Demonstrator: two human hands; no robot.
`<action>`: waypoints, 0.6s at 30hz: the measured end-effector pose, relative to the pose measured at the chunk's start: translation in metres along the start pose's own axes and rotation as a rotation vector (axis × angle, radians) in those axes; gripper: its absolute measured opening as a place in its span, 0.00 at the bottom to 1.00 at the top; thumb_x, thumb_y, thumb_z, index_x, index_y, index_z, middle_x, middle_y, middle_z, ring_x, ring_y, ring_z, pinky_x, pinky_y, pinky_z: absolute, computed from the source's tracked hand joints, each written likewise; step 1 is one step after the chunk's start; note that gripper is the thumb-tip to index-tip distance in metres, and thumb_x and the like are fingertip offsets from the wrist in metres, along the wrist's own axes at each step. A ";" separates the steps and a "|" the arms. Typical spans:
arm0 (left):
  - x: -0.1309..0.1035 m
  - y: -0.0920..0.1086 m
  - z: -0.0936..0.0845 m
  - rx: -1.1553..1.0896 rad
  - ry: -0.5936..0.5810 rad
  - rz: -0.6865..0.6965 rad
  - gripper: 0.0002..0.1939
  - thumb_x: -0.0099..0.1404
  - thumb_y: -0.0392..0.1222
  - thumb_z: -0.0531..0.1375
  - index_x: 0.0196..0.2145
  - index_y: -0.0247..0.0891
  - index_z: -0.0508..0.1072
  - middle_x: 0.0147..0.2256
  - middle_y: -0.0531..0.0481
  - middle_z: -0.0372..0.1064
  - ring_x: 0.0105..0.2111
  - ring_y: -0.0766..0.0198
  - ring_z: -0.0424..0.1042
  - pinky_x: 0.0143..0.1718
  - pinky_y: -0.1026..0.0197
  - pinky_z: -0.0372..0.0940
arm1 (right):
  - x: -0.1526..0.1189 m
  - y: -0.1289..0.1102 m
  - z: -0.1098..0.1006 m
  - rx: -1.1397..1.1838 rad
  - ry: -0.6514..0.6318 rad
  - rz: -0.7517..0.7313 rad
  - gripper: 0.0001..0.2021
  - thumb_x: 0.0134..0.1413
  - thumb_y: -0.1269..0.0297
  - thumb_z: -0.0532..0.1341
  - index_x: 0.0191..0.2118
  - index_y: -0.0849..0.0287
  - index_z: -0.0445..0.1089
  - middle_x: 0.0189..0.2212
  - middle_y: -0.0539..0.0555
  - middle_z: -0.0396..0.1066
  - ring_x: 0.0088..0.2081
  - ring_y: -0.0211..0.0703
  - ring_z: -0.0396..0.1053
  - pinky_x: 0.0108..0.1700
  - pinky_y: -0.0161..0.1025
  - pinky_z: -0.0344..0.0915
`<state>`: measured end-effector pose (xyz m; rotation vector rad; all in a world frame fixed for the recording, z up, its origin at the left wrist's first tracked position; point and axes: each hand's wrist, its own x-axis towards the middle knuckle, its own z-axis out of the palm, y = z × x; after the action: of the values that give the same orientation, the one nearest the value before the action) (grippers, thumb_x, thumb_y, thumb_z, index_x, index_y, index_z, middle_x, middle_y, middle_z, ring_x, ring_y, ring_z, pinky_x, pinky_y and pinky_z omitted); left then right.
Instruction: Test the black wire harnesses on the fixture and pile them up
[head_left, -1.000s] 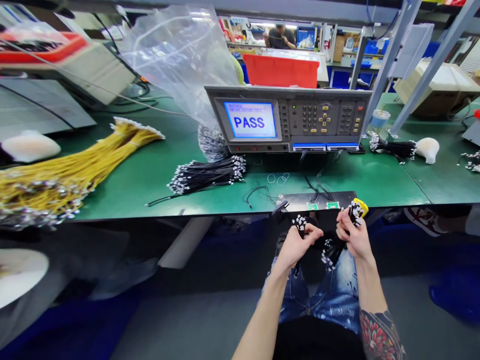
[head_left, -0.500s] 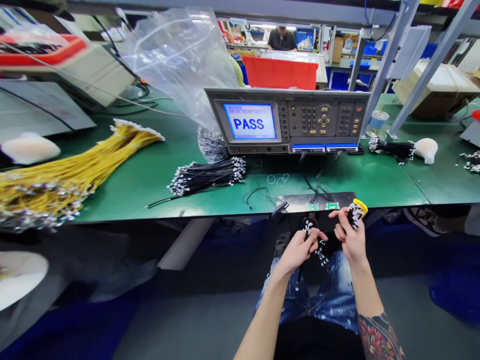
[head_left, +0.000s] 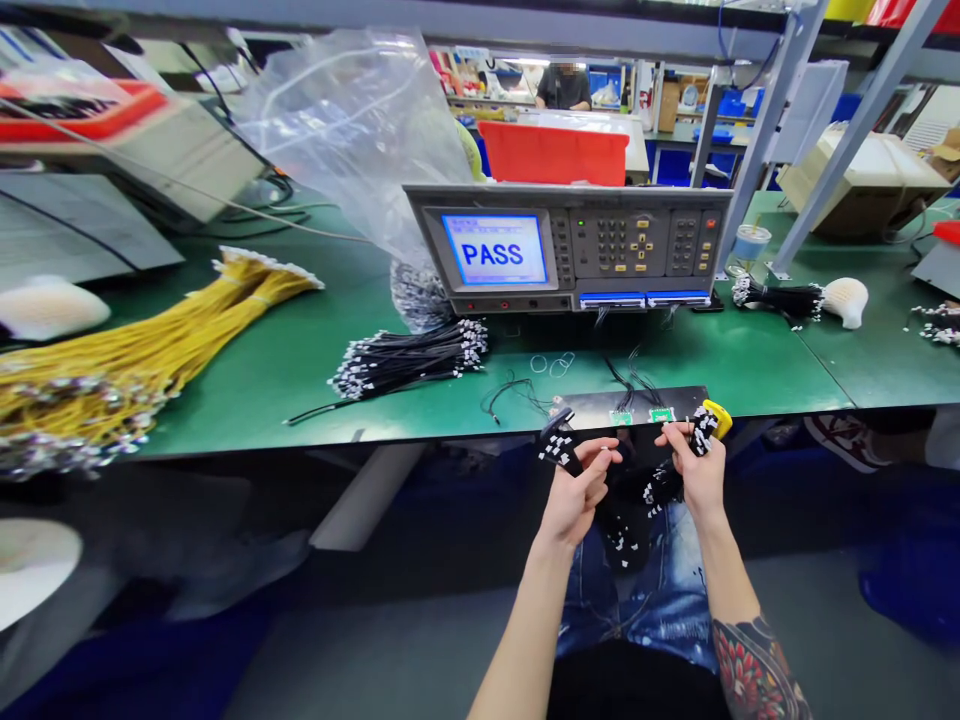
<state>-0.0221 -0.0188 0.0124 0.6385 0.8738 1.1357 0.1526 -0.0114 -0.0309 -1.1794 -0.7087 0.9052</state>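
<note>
My left hand (head_left: 576, 492) is closed around a bundle of black cables (head_left: 559, 447) with white connectors. Its thumb and fingertips pinch together just below a small green circuit board (head_left: 621, 418). On the other side, my right hand (head_left: 699, 478) grips a second bundle of black cables (head_left: 703, 432), also white-tipped, with a yellow item (head_left: 721, 418) beside it. Its fingertips meet close to another green circuit board (head_left: 661, 415). Cable ends hang below both hands over my lap. Whatever small piece sits between the fingertips is too small to make out.
Behind the boards, a tester (head_left: 637, 245) shows PASS on its screen. A pile of black cables (head_left: 409, 358) and long yellow cables (head_left: 150, 350) lie to the left. Thin loops (head_left: 561, 364) rest on the green table (head_left: 757, 365). A person (head_left: 562, 88) is in the background.
My left hand has risen and moved left, toward the table edge, with its bundle now showing above the knuckles. My right hand's fingertips stay near the right board. The view has shifted slightly.
</note>
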 end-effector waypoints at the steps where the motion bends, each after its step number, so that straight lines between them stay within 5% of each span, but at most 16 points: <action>1: 0.000 -0.001 0.001 0.003 -0.012 -0.005 0.29 0.40 0.56 0.80 0.34 0.34 0.80 0.25 0.55 0.71 0.14 0.83 0.41 0.14 0.70 0.34 | 0.000 0.001 0.001 -0.025 0.005 -0.018 0.19 0.46 0.49 0.75 0.32 0.62 0.77 0.23 0.56 0.79 0.16 0.34 0.62 0.19 0.34 0.55; 6: 0.001 -0.007 0.009 0.079 -0.063 0.002 0.30 0.43 0.62 0.78 0.32 0.34 0.79 0.25 0.57 0.67 0.14 0.83 0.41 0.15 0.70 0.34 | 0.002 0.004 0.005 -0.102 0.027 -0.077 0.19 0.49 0.48 0.73 0.31 0.62 0.77 0.23 0.57 0.79 0.24 0.44 0.73 0.28 0.39 0.67; 18: 0.008 -0.019 0.018 0.169 -0.093 0.022 0.32 0.50 0.69 0.72 0.31 0.34 0.76 0.22 0.51 0.73 0.15 0.78 0.42 0.16 0.68 0.36 | -0.004 0.009 0.021 -0.069 0.138 -0.114 0.18 0.52 0.49 0.71 0.30 0.61 0.75 0.21 0.55 0.78 0.24 0.45 0.74 0.32 0.41 0.69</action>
<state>0.0041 -0.0171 0.0043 0.8355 0.8909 1.0496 0.1308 -0.0039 -0.0342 -1.2378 -0.6923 0.7019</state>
